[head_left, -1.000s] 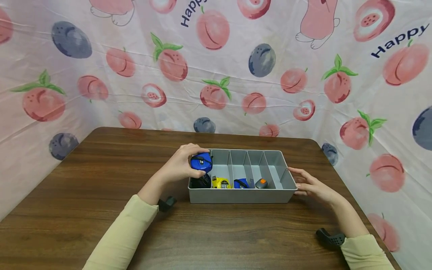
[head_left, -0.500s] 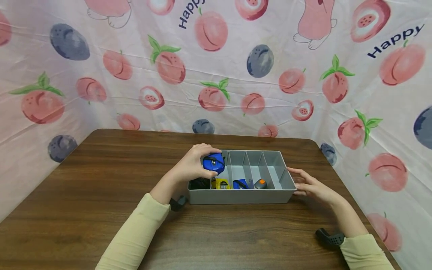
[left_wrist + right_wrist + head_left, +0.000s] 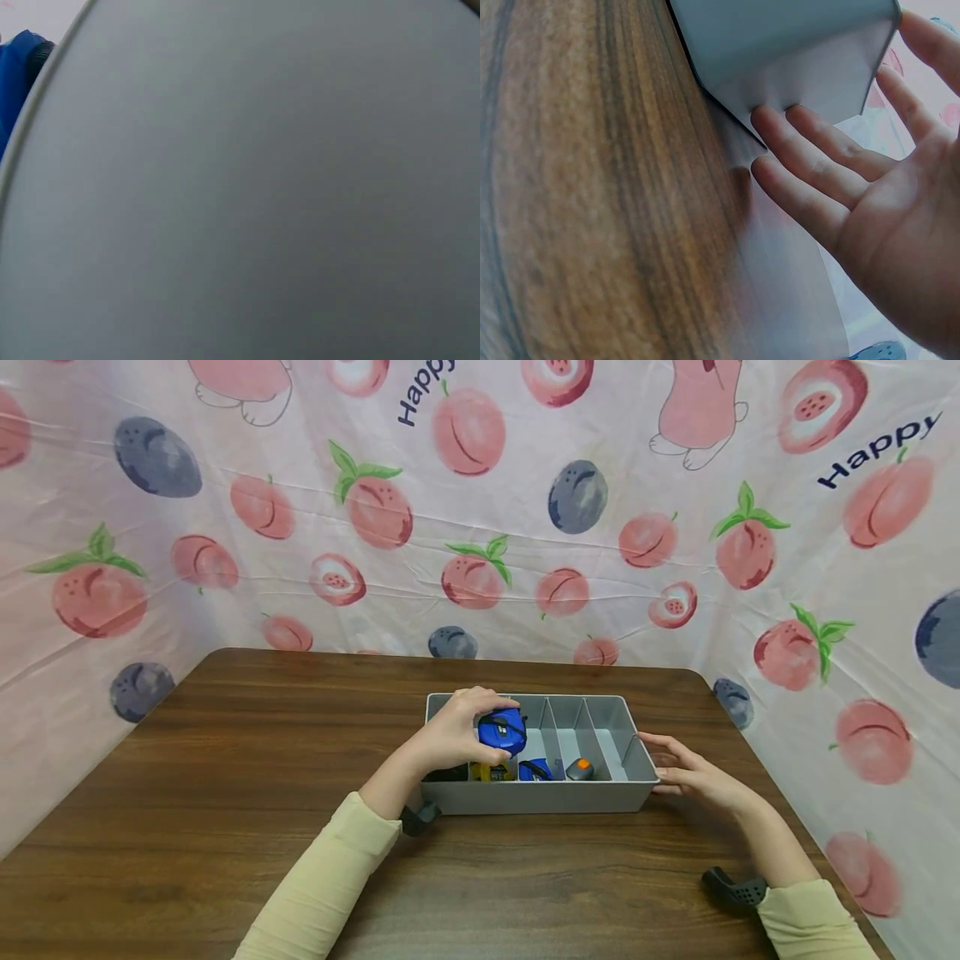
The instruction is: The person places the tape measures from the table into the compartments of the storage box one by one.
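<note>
A grey divided tray (image 3: pixel 536 796) stands on the brown wooden table (image 3: pixel 225 777). My left hand (image 3: pixel 459 728) grips a blue tape measure (image 3: pixel 501 732) just above the tray's second compartment from the left. In the tray lie a black item (image 3: pixel 448 772), a yellow tape measure (image 3: pixel 492 772), a blue one (image 3: pixel 536 769) and a small grey and orange one (image 3: pixel 580 767). My right hand (image 3: pixel 686 770) rests with straight fingers against the tray's right end wall (image 3: pixel 810 67). The left wrist view is filled by the grey tray wall (image 3: pixel 247 187), with a blue sliver (image 3: pixel 19 67) at its upper left.
Fruit-print cloth (image 3: pixel 480 510) hangs close behind the table and along both sides. The table's right rear corner (image 3: pixel 693 677) is rounded. The tray's two rightmost compartments (image 3: pixel 611 735) hold nothing that I can see at their far ends.
My left hand has carried the blue tape measure rightward, from over the tray's left end to over the second compartment. The right hand has stayed against the tray's right end.
</note>
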{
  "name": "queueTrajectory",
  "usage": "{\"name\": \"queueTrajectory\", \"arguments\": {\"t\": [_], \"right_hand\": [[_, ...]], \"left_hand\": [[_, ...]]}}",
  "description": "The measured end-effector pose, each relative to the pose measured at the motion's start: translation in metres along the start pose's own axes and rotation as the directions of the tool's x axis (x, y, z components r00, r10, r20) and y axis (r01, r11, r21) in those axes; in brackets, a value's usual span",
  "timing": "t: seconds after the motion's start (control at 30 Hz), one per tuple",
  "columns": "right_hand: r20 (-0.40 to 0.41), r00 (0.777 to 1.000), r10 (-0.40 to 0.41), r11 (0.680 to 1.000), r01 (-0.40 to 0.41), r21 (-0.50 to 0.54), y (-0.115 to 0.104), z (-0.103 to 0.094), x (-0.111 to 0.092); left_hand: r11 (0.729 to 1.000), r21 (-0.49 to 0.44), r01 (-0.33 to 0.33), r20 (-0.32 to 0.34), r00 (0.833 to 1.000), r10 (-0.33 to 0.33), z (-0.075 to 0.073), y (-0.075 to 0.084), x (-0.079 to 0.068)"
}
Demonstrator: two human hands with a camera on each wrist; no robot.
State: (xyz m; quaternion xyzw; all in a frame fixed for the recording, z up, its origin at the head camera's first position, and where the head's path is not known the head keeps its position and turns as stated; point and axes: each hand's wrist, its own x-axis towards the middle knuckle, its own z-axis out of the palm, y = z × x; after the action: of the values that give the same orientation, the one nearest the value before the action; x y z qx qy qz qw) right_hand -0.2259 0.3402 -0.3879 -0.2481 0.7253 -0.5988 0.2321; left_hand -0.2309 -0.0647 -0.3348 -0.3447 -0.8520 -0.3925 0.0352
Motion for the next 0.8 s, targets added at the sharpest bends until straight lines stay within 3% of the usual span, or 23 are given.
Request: {"name": "queueTrajectory", "arguments": {"t": [0.8], "right_hand": [[-0.005,1.0,0.001,1.0,-0.001,-0.017,-0.002,0.002,0.0]], "left_hand": [[0.994,0.07,-0.087,0.035,0.996,0.085,0.029,0.022,0.023]]}}
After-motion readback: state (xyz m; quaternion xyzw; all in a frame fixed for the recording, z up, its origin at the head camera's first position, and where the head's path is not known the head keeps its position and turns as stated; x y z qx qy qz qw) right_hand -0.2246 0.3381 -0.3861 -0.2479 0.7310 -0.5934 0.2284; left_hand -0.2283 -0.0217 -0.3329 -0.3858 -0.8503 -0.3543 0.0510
